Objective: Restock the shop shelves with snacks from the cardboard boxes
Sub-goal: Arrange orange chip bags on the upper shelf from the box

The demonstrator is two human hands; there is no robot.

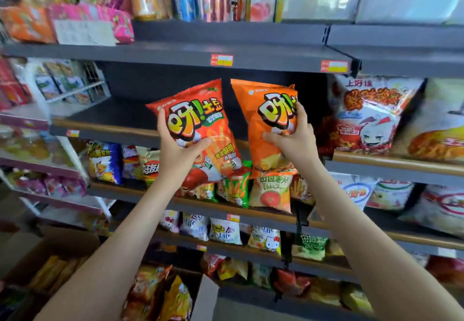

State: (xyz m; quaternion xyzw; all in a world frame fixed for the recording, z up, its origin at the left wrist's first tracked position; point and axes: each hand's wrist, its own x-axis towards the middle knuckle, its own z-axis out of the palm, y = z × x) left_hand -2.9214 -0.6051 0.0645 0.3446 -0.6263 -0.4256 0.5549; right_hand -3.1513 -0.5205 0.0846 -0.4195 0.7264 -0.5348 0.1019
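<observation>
My left hand (175, 145) grips a red snack bag (200, 117) with a tomato picture, held upright in front of a dark shelf (113, 120) that is bare at its middle. My right hand (293, 137) grips an orange snack bag (266, 110) of the same brand, right beside the red one. Both bags are raised to the level of that shelf's front edge. An open cardboard box (62, 250) with yellow and orange snack packs stands at the lower left; a second box (203, 295) below holds more bags.
Red and white snack bags (369, 115) fill the same shelf level to the right. Lower shelves hold several small chip bags (271, 190). The top shelf (226, 52) carries bottles and cartons. A white rack (70, 87) with packets stands at left.
</observation>
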